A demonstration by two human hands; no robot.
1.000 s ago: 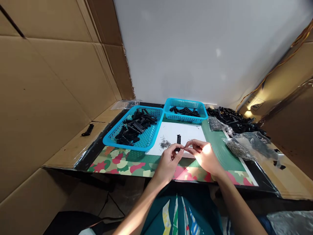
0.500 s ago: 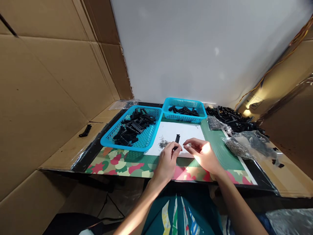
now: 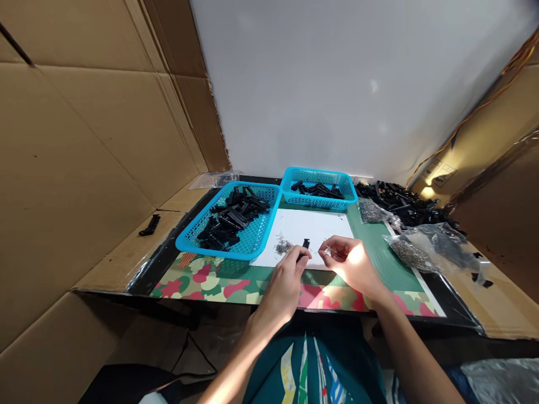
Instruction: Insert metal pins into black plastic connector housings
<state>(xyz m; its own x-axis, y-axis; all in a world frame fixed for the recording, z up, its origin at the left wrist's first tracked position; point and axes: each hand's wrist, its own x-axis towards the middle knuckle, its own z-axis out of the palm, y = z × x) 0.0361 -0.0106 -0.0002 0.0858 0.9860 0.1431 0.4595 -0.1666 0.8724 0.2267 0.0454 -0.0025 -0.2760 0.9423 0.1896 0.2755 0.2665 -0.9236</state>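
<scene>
My left hand (image 3: 290,269) is closed round a slim black plastic part (image 3: 306,243), whose far end sticks up past the fingers. Beside it, a short gap to the right, my right hand (image 3: 347,258) has thumb and fingertips brought close in a pinch; whatever they hold is too small to make out. Both hands are over a white sheet (image 3: 311,221). On that sheet, left of the black part, lies a loose pile of tiny metal pins or springs (image 3: 283,245). Some more small metal bits (image 3: 327,249) show behind my right fingers.
A large blue basket (image 3: 265,238) of black parts stands left, a smaller blue basket (image 3: 320,205) behind. At right lie a heap of black parts (image 3: 396,202) and clear bags (image 3: 410,255) of small metal pieces. One black part (image 3: 150,225) lies on the cardboard (image 3: 113,258) at left.
My hands, fingertips together a second ago, have drawn apart. The black part now sits lower in my left hand, with less of it showing. My right hand stays pinched nearby.
</scene>
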